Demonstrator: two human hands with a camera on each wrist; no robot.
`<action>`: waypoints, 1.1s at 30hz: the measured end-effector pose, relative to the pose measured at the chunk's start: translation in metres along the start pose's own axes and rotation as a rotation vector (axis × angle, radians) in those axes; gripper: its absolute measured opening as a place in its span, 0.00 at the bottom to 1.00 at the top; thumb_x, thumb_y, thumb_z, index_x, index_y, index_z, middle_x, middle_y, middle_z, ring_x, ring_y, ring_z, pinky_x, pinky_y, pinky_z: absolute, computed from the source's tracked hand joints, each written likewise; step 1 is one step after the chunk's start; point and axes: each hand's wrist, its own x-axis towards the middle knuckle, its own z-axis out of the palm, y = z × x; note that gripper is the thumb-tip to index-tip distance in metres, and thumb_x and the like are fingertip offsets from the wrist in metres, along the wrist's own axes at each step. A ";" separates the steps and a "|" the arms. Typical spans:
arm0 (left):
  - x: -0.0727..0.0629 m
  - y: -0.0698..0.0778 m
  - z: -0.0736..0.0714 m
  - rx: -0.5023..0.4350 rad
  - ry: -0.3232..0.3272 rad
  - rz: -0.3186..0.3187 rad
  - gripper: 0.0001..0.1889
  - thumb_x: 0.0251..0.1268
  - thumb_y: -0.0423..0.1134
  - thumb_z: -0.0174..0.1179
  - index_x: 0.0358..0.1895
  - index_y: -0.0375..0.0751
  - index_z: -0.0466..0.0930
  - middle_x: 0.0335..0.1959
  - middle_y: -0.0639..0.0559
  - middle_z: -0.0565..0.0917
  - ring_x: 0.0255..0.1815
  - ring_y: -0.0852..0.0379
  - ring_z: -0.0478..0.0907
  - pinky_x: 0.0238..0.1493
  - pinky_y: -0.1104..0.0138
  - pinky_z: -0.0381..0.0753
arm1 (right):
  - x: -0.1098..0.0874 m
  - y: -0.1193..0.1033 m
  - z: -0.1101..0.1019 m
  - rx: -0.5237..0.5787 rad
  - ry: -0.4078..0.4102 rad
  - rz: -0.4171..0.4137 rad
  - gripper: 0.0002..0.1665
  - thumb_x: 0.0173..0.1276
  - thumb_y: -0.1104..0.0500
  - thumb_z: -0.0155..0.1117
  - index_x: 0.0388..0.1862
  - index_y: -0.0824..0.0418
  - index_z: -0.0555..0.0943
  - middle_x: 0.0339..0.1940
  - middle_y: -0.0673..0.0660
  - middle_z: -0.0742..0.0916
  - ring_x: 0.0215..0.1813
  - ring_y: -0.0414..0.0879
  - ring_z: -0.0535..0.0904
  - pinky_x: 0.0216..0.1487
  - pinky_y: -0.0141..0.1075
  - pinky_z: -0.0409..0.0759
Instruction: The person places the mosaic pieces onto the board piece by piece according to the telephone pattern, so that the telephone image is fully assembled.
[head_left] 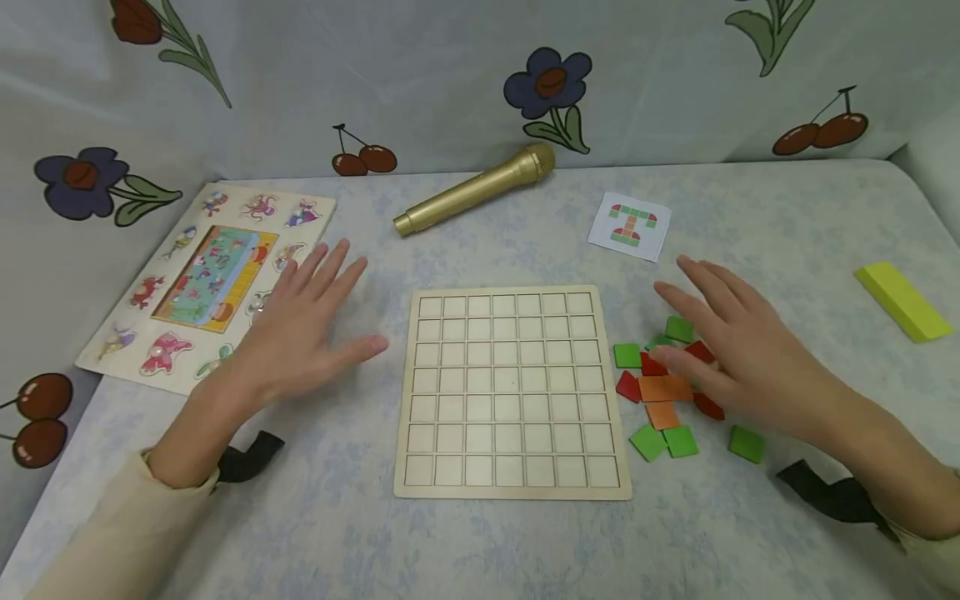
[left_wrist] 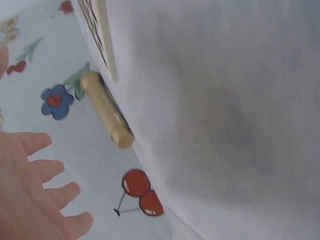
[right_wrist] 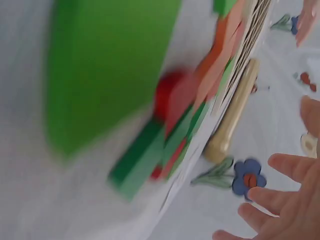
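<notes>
A wooden grid board (head_left: 510,381) with bare square cells lies flat in the middle of the table. Left of it my left hand (head_left: 300,325) hovers with fingers spread, partly over a picture puzzle board (head_left: 176,337). On the other side my right hand (head_left: 757,358) is held above a loose pile of tiles, fingers extended and holding nothing. Green tiles (head_left: 681,442), orange tiles (head_left: 663,388) and red tiles (head_left: 628,386) make up that pile, some of it hidden under the hand. Behind them lies a small pattern card (head_left: 629,227) showing green, red and orange squares.
A gold microphone (head_left: 474,192) lies toward the back of the table, also visible as a gold stick (left_wrist: 106,110) in the left wrist view. At the far right is a yellow block (head_left: 903,302). A patterned cloth (head_left: 450,75) rises behind the table.
</notes>
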 end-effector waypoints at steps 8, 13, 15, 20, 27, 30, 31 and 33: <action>-0.021 0.035 0.016 -0.212 -0.153 0.033 0.50 0.60 0.70 0.59 0.80 0.49 0.51 0.81 0.51 0.45 0.76 0.42 0.53 0.68 0.42 0.59 | 0.002 -0.024 0.014 0.088 -0.011 -0.067 0.23 0.62 0.55 0.74 0.55 0.59 0.84 0.45 0.51 0.81 0.46 0.45 0.74 0.40 0.42 0.77; -0.031 0.046 0.025 -0.224 -0.259 0.067 0.54 0.53 0.76 0.59 0.79 0.50 0.53 0.79 0.50 0.51 0.75 0.43 0.55 0.68 0.44 0.60 | 0.003 -0.028 0.021 0.095 -0.077 -0.054 0.16 0.63 0.56 0.73 0.50 0.57 0.86 0.36 0.42 0.79 0.35 0.37 0.71 0.32 0.33 0.74; -0.033 0.046 0.027 -0.189 -0.265 0.095 0.56 0.51 0.77 0.59 0.79 0.49 0.54 0.79 0.50 0.51 0.76 0.44 0.54 0.69 0.45 0.58 | 0.003 -0.029 0.023 0.088 -0.093 -0.049 0.16 0.62 0.58 0.73 0.49 0.57 0.86 0.35 0.42 0.79 0.33 0.36 0.70 0.31 0.32 0.73; -0.034 0.048 0.031 -0.117 -0.288 0.139 0.58 0.47 0.77 0.61 0.79 0.48 0.54 0.80 0.54 0.49 0.76 0.46 0.50 0.70 0.44 0.54 | 0.003 -0.028 0.025 0.089 -0.116 -0.036 0.17 0.61 0.62 0.73 0.50 0.57 0.86 0.35 0.43 0.79 0.33 0.36 0.70 0.32 0.32 0.73; -0.035 0.049 0.034 -0.081 -0.293 0.158 0.59 0.46 0.73 0.67 0.79 0.45 0.54 0.81 0.49 0.46 0.76 0.43 0.49 0.70 0.43 0.53 | 0.006 -0.029 0.026 0.112 -0.158 -0.026 0.17 0.63 0.66 0.70 0.52 0.57 0.86 0.35 0.42 0.79 0.33 0.36 0.69 0.29 0.31 0.69; -0.035 0.048 0.034 -0.087 -0.306 0.145 0.59 0.45 0.72 0.68 0.79 0.47 0.53 0.81 0.48 0.44 0.77 0.43 0.47 0.71 0.44 0.53 | 0.006 -0.028 0.026 0.118 -0.170 -0.024 0.18 0.64 0.67 0.69 0.53 0.59 0.85 0.36 0.42 0.79 0.33 0.36 0.69 0.28 0.32 0.68; -0.035 0.048 0.034 -0.091 -0.311 0.142 0.59 0.45 0.72 0.68 0.79 0.47 0.53 0.81 0.48 0.43 0.77 0.43 0.46 0.71 0.44 0.53 | 0.006 -0.028 0.026 0.118 -0.172 -0.023 0.18 0.64 0.67 0.69 0.53 0.59 0.85 0.35 0.42 0.79 0.33 0.36 0.69 0.29 0.32 0.68; -0.035 0.047 0.033 -0.099 -0.322 0.137 0.59 0.46 0.72 0.68 0.79 0.47 0.53 0.81 0.48 0.43 0.78 0.43 0.45 0.71 0.45 0.53 | 0.006 -0.028 0.026 0.122 -0.179 -0.024 0.18 0.64 0.66 0.69 0.53 0.61 0.85 0.36 0.42 0.79 0.34 0.37 0.69 0.29 0.32 0.68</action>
